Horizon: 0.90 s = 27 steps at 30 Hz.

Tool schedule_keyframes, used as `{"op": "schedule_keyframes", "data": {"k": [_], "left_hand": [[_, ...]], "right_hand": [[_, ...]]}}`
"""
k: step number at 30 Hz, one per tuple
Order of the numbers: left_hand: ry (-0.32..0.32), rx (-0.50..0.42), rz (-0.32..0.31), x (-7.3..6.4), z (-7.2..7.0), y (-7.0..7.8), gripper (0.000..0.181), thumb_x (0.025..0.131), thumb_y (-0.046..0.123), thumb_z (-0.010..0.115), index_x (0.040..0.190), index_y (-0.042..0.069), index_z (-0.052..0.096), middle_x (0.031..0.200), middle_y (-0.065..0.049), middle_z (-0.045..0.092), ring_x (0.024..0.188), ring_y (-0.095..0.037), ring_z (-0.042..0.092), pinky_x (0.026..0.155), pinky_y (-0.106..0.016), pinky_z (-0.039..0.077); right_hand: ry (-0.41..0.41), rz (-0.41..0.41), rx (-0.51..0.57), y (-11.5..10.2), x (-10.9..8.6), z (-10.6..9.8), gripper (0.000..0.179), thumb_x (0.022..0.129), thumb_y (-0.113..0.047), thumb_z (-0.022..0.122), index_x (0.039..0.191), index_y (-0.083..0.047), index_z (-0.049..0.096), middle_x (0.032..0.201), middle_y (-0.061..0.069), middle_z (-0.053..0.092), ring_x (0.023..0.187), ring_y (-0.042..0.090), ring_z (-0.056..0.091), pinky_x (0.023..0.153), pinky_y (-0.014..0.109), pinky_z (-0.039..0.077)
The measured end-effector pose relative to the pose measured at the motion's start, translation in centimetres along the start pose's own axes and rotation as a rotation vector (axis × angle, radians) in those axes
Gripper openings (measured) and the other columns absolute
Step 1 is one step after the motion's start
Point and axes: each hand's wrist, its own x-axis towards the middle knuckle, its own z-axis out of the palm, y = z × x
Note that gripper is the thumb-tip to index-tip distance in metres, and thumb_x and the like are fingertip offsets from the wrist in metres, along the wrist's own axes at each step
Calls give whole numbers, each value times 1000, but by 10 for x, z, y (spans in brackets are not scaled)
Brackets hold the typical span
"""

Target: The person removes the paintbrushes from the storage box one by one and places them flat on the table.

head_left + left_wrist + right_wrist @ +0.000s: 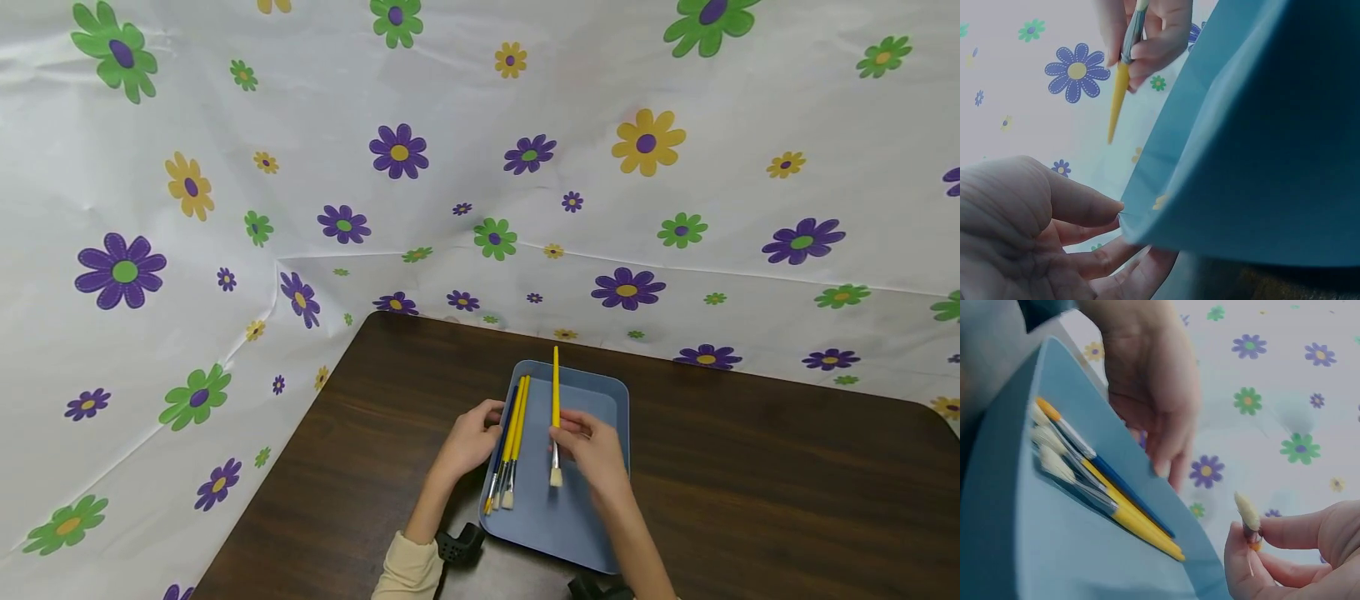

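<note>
My right hand (597, 457) pinches a yellow paintbrush (556, 387) by its lower handle, bristles toward me, above the middle of a blue-grey tray (551, 525). Pale bristles (1246, 511) of that brush show in the right wrist view. With thumb and fingers my left hand (467, 440) grips the tray's left rim; the thumb lies on the edge in the left wrist view. Along the tray's left side lie a dark blue paintbrush (1135, 495) with orange bristles and two yellow paintbrushes (1150, 534) with pale bristles, side by side.
The tray stands on a dark brown wooden table (750, 467). Behind and to the left hangs a white sheet (450, 92) printed with purple, green and yellow flowers. A black wrist device (461, 543) sits on the left wrist.
</note>
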Motion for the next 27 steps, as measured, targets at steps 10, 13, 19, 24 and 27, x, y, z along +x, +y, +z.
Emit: {"op": "schedule_keyframes", "data": {"k": [10, 13, 19, 24, 27], "left_hand": [[1, 0, 3, 0, 1, 1, 38, 102, 2, 53, 139, -2, 59, 118, -19, 68, 91, -26, 65, 85, -47, 56], [2, -6, 2, 0, 1, 1, 37, 102, 2, 53, 138, -2, 59, 117, -19, 68, 89, -26, 65, 85, -47, 56], [3, -14, -6, -1, 0, 3, 37, 102, 2, 53, 138, -1, 60, 118, -19, 68, 89, -25, 64, 85, -47, 56], [4, -13, -7, -1, 1, 3, 37, 102, 2, 53, 138, -2, 59, 118, -19, 67, 90, -26, 64, 85, -48, 56], [5, -5, -7, 0, 1, 1, 37, 102, 3, 53, 138, -2, 59, 118, -19, 67, 89, -26, 64, 85, -47, 56]], "right_hand": [[9, 25, 25, -6, 6, -34, 40, 98, 1, 67, 133, 15, 55, 102, 13, 69, 76, 15, 73, 71, 21, 59], [17, 27, 8, -7, 6, -44, 40, 98, 0, 68, 133, 13, 55, 101, 10, 69, 78, 14, 73, 71, 21, 58], [27, 27, -20, -10, 5, -57, 38, 98, -2, 67, 132, 11, 56, 97, 5, 69, 82, 14, 72, 74, 21, 57], [19, 17, 1, -10, 5, -68, 38, 99, -1, 66, 133, 13, 54, 97, 4, 70, 86, 14, 73, 77, 21, 57], [21, 19, -3, -9, 5, -76, 40, 100, -2, 66, 134, 13, 52, 97, 2, 69, 85, 13, 73, 78, 20, 57]]}}
